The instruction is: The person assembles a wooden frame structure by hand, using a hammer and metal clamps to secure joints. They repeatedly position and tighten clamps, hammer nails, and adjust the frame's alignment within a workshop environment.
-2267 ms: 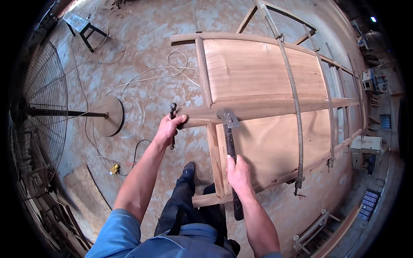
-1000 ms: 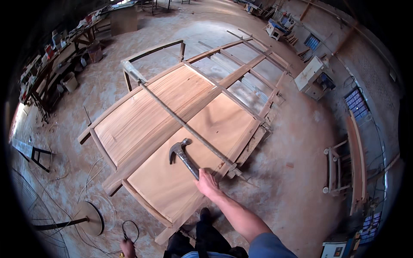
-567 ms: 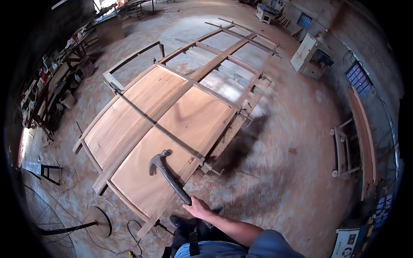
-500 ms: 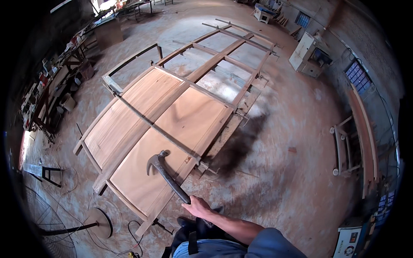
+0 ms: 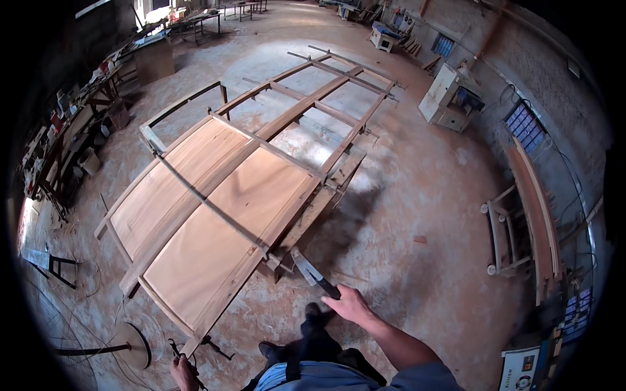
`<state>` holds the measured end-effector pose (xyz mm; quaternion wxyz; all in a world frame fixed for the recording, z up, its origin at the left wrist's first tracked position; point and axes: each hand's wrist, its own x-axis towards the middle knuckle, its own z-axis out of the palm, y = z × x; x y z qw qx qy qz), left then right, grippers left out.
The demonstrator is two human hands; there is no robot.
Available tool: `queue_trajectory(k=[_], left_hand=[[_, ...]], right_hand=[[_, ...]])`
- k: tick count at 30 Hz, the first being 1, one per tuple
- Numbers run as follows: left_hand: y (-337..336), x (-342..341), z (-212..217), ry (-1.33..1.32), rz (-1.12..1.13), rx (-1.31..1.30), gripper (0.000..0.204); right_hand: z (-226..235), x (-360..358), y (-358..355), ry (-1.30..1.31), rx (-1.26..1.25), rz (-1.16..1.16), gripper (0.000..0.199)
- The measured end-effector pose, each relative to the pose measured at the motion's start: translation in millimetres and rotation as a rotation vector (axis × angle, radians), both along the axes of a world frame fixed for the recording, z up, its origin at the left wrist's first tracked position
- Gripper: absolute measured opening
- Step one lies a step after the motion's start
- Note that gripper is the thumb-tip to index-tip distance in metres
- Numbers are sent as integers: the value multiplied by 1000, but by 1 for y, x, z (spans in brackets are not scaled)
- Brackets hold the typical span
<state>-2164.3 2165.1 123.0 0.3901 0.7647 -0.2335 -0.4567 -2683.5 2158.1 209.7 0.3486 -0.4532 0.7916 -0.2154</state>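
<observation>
A large wooden door point(image 5: 215, 208) with two plank panels and an open lattice half lies flat on low supports. A long metal bar clamp point(image 5: 208, 205) crosses it. My right hand point(image 5: 351, 306) grips the dark handle of a hammer point(image 5: 312, 274), whose head is down at the door's near right edge, beside the clamp's end. My left hand point(image 5: 184, 373) is low at the bottom edge, closed around a small dark tool point(image 5: 176, 350), near the door's bottom corner. My dark shoes point(image 5: 313, 313) stand on the dusty floor between my hands.
A white machine point(image 5: 450, 98) stands at the far right. A wooden rack with long boards point(image 5: 528, 221) runs along the right wall. Cluttered workbenches point(image 5: 78, 130) line the left. A fan stand's round base point(image 5: 130, 344) and a small stool point(image 5: 55, 264) sit at lower left.
The hammer has come down from above the panel to the door's near right edge by the clamp end. My view has shifted slightly and my left hand now shows at the bottom.
</observation>
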Motion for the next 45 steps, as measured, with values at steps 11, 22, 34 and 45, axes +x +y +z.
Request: queue_trajectory(k=[11, 22, 34, 45], left_hand=[[-121, -257, 71, 552, 32, -25, 4], [-294, -451, 28, 148, -345, 133, 13], [-414, -487, -67, -1005, -351, -14, 32], [-440, -488, -63, -1205, -287, 83, 37]], right_hand=[[-121, -213, 110, 136, 488, -44, 51], [-142, -320, 210, -394, 504, -931, 35], [-90, -419, 68, -298, 586, -923, 31], [-52, -534, -183, -283, 362, -602, 27]])
